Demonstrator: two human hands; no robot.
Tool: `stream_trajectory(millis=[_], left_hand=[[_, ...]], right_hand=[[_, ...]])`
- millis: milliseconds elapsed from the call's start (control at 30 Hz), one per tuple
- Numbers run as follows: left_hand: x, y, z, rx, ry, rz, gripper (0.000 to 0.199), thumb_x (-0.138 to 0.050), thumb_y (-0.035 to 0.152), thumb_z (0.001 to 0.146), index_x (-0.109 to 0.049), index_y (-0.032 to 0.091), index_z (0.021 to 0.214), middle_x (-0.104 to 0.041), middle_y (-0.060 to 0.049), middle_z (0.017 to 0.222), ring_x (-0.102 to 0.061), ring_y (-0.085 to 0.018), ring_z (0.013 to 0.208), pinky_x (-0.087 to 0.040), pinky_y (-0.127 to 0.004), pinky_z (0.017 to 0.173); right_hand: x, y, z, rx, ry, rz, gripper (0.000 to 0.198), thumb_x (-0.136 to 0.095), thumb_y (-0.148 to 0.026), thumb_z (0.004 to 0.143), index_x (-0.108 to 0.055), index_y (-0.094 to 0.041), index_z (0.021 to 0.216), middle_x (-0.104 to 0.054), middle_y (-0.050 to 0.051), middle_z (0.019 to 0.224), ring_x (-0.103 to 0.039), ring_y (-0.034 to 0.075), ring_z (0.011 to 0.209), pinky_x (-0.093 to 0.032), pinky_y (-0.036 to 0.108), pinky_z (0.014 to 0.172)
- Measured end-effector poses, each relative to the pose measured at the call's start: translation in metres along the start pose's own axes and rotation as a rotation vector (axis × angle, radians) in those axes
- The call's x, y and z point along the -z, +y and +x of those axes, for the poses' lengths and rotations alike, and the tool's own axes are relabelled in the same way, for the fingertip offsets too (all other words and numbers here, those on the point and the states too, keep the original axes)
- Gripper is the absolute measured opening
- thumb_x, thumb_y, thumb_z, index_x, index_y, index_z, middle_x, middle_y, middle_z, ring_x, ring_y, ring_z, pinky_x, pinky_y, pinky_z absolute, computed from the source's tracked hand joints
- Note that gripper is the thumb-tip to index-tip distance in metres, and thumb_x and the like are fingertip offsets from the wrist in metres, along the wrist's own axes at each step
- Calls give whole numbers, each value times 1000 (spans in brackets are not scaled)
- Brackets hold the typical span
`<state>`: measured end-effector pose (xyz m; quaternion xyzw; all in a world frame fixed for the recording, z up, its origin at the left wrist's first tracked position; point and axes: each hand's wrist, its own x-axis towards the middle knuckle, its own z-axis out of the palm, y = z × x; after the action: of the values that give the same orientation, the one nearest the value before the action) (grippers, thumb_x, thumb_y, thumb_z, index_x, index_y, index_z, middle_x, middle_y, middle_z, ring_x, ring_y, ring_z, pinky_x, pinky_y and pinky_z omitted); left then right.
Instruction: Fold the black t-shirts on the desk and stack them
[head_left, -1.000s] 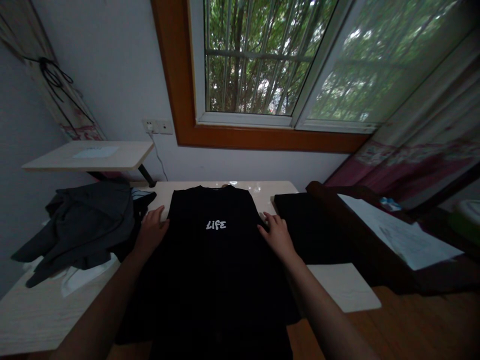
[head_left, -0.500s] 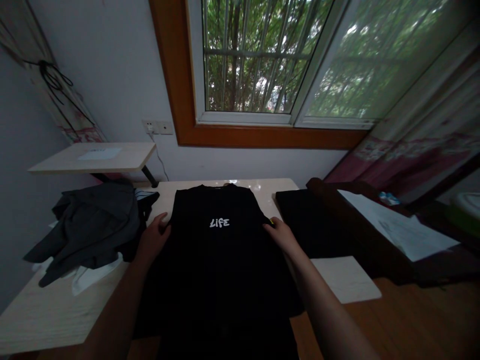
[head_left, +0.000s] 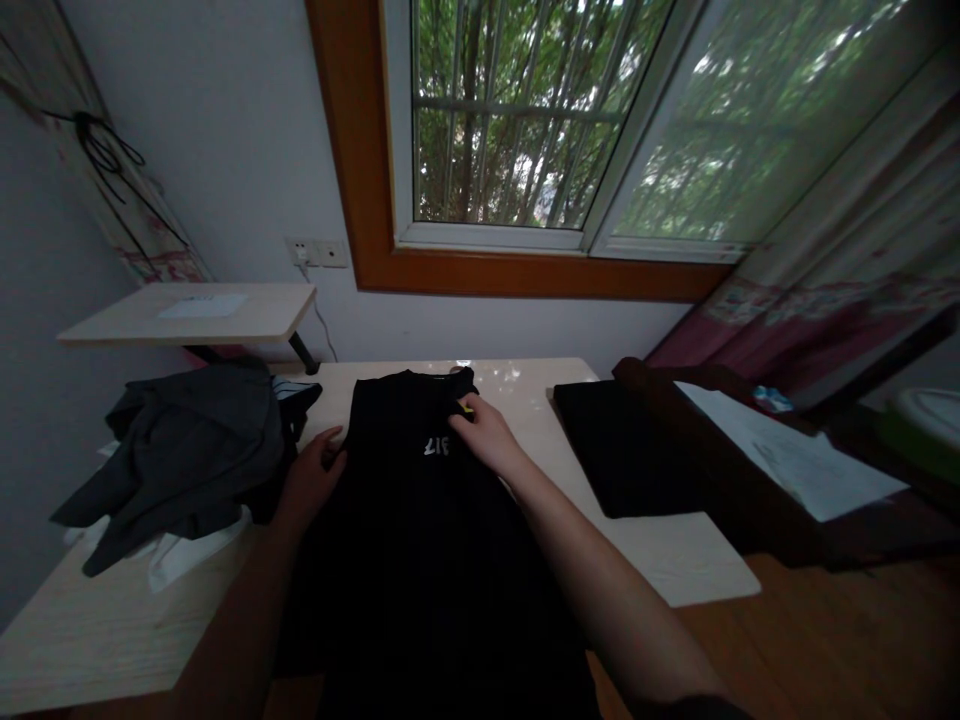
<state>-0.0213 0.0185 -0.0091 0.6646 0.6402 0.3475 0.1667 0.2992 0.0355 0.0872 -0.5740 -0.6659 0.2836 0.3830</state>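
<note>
A black shirt point(head_left: 394, 425) with white lettering on its chest lies on the table in front of me, its neckline toward the wall. My left hand point(head_left: 313, 478) is closed at the shirt's left edge, thumb and fingers pinching the cloth. Near the collar, my right hand point(head_left: 486, 435) grips the right edge and holds it folded inward, over part of the lettering. A small yellow spot shows beside the right fingers. Low down, the black cloth is too dark to tell its edges.
On the left lies a heap of dark grey clothes point(head_left: 195, 430) with white cloth beneath, below a small raised shelf point(head_left: 187, 310). A folded black garment point(head_left: 615, 450) rests on the table's right side point(head_left: 705, 560). Beyond it, a paper sheet point(head_left: 787, 450) covers dark brown furniture.
My right hand has moved left, carrying the shirt's right edge inward over the chest. More tabletop shows on the right. My left hand has stayed at the left edge.
</note>
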Motion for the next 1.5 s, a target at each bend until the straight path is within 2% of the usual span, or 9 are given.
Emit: stream_trajectory(millis=[100, 233, 300, 467, 567, 733, 1033, 1267, 1500], left_hand=[[1, -1, 0, -19, -16, -21, 52, -54, 42, 88, -58, 20, 134, -67, -4, 95, -65, -20, 81, -54, -35, 80], [2, -3, -1, -26, -36, -37, 51, -50, 42, 90, -58, 18, 134, -69, -7, 102, -66, -21, 86, -54, -37, 83], [2, -3, -1, -23, -26, -24, 48, -48, 41, 90, -61, 18, 131, -70, -9, 110, -67, -23, 93, -53, -38, 88], [2, 2, -2, -34, -7, -21, 44, -41, 43, 95, -64, 20, 125, -70, -10, 120, -65, -25, 110, -50, -39, 98], [3, 7, -3, -4, -15, 1, 47, -48, 50, 93, -63, 20, 126, -71, -9, 113, -68, -25, 100, -53, -37, 90], [3, 9, -5, 36, -34, -36, 43, -56, 51, 88, -61, 21, 119, -70, -8, 105, -68, -25, 95, -54, -38, 86], [1, 4, -2, -80, 60, 40, 26, -58, 48, 84, -60, 22, 83, -55, -6, 96, -60, -23, 90, -52, -40, 88], [-1, -2, -3, -180, 59, 80, 21, -62, 42, 82, -64, 21, 85, -56, -8, 99, -57, -26, 100, -48, -44, 96], [1, 4, -8, -250, 22, 123, 15, -63, 33, 81, -66, 23, 92, -59, -9, 103, -54, -28, 105, -46, -44, 97]], right_hand=[[-51, -29, 8, 128, -77, -108, 11, -62, -22, 81, -60, -20, 92, -67, 3, 91, -61, 19, 88, -43, 29, 80], [-106, -49, 3, 370, -537, -137, 10, -62, -29, 91, -66, -21, 95, -71, 3, 93, -64, 17, 85, -43, 25, 74], [-115, -46, 1, 385, -610, -171, 22, -54, -35, 99, -68, -21, 91, -72, 3, 88, -64, 16, 80, -42, 25, 71], [-92, -7, 4, 365, -298, -314, 22, -49, -23, 100, -70, -18, 93, -71, 7, 97, -64, 17, 92, -44, 28, 84], [-76, 25, -1, 433, -272, -403, 15, -60, -21, 94, -69, -19, 106, -69, 9, 108, -60, 20, 104, -44, 33, 95], [-63, 55, -19, 531, -307, -479, 33, -61, -34, 96, -63, -25, 128, -60, 11, 135, -51, 27, 126, -44, 42, 99], [-65, 45, -3, 496, -294, -546, 30, -52, -32, 101, -63, -24, 128, -66, 10, 122, -57, 24, 114, -45, 38, 96], [-83, 26, 51, 481, -238, -579, 36, -48, -20, 99, -61, -22, 133, -63, 10, 124, -58, 24, 110, -46, 36, 96], [-109, 11, 99, 556, -275, -601, 58, -58, -14, 91, -50, -28, 146, -50, 8, 148, -46, 28, 125, -44, 41, 100]])
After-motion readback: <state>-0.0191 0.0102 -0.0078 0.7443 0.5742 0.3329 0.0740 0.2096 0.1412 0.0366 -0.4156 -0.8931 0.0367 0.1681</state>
